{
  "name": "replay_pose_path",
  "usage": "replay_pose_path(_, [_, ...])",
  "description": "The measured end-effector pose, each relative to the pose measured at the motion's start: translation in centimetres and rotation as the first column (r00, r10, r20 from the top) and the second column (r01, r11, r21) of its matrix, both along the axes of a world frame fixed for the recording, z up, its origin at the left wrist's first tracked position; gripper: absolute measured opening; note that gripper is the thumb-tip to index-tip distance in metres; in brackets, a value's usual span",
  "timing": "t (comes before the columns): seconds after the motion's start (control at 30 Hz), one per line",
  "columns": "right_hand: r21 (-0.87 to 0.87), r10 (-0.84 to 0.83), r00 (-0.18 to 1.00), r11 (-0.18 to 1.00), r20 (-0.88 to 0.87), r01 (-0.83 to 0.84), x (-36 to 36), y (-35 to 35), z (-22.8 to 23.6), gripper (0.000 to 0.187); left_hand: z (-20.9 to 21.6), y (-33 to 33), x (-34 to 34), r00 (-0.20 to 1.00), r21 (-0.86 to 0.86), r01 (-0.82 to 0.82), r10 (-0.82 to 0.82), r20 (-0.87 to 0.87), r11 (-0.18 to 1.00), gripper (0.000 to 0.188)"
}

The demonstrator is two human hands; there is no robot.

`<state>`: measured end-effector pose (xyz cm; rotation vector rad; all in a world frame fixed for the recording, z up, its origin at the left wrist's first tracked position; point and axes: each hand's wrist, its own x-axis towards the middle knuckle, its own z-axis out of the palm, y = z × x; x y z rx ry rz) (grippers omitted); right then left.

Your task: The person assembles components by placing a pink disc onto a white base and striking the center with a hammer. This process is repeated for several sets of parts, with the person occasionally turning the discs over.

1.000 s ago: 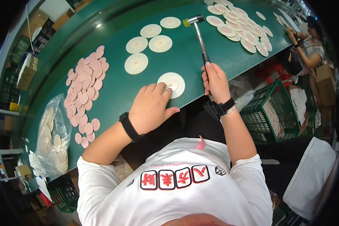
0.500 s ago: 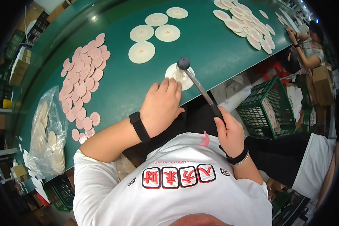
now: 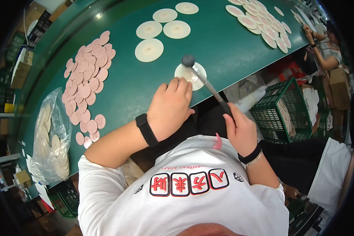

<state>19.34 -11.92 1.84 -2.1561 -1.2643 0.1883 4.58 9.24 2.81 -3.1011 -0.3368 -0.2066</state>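
Observation:
In my right hand is a mallet, its dark grip wrapped by closed fingers. The rounded black mallet head hangs over the far edge of a cream disc near the table's front edge. The mallet partly covers small fittings at that disc's middle. My left hand lies palm down, its fingers stretched over the disc's near left side and its thumb apart. What lies under the fingertips is hidden. Beyond them, several cream discs with small centre pieces lie flat.
Pink discs are heaped on the green table at the left, beside a clear plastic bag of pale discs. More cream-and-pink discs spread at the far right. A green crate stands right of the table; a co-worker sits beyond.
The mallet head has shifted slightly left over the disc. My left hand stays on the disc, and the whole view has moved a little.

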Motion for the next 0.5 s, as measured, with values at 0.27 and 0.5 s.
replay_pose_path(0.27, [-0.014, -0.045, 0.999, 0.999, -0.006, 0.044, 0.4, -0.1, -0.6, 0.03, 1.0, 0.2, 0.2, 0.998, -0.062, -0.009, 0.005, -0.065, 0.998, 0.072])
replay_pose_path(0.5, [-0.021, 0.004, 1.0, 1.0, -0.004, -0.004, 1.3, 0.3, -0.3, 0.028, 1.5, 0.6, 0.1, 0.994, -0.392, 0.105, -0.095, 0.045, 0.914, 0.063])
